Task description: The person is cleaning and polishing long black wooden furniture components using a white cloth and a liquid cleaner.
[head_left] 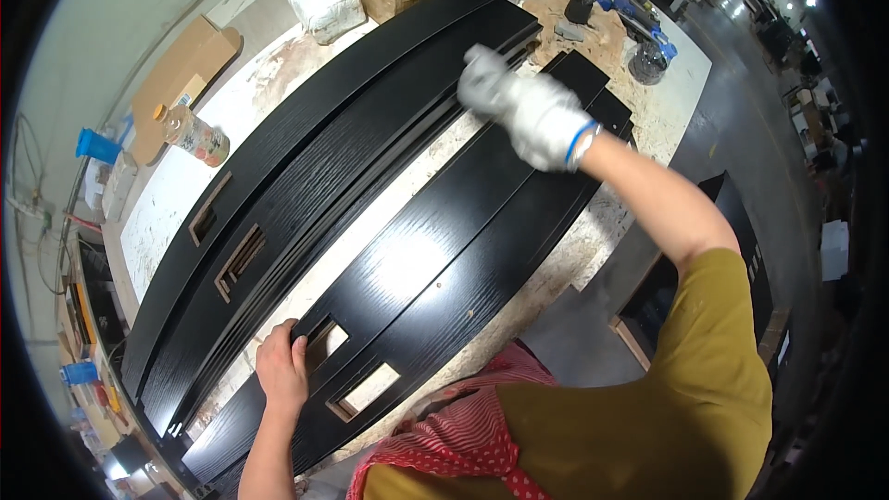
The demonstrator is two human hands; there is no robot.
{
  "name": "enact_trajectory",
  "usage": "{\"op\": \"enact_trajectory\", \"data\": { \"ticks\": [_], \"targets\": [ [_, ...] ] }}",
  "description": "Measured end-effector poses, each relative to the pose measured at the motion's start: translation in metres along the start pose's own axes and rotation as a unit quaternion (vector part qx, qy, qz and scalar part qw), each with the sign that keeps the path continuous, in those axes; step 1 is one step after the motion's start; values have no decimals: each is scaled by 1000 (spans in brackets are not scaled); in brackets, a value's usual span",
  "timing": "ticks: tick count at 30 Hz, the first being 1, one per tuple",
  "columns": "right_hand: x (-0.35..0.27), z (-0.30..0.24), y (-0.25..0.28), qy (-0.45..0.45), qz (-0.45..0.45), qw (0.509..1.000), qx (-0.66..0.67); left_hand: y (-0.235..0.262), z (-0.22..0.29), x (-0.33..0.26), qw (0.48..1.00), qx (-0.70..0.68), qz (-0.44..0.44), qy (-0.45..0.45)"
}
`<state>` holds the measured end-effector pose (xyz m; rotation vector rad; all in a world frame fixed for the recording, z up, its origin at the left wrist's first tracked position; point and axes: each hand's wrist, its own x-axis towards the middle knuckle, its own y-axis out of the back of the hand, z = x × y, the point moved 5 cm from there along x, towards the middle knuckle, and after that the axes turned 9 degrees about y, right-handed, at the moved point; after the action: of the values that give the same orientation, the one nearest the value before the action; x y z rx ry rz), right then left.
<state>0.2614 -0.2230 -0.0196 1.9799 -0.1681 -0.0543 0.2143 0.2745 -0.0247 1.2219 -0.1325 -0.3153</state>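
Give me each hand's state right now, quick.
Left hand: closed on the edge of the near black wood-grain panel.
Right hand: gloved, fingers curled; whether it holds anything cannot be told.

You are standing in a workshop or factory hall: black wood-grain panels point(306, 167) with cut-out openings are lying across a stained, scuffed white desk point(685, 69), a cardboard box point(375, 2) is holding assorted small items, and a wide grey floor point(741, 97) is stretching back under bright lights point(811, 1).
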Motion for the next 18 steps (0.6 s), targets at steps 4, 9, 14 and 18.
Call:
{"op": "enact_trajectory", "data": {
  "ticks": [4,9,14,18],
  "targets": [
    [-20,-45,-7,20,-40,974,221,0,-6,-5,1000,17,-5,3],
    [4,-13,41,54,-32,994,-90,0,0,-1,1000,7,-16,4],
    [3,-50,31,42,-131,977,-162,4,-6,-7,1000,15,-11,20],
    [22,4,24,-17,-89,995,40,0,-3,-1,1000,13,-16,10]
  ]
}}
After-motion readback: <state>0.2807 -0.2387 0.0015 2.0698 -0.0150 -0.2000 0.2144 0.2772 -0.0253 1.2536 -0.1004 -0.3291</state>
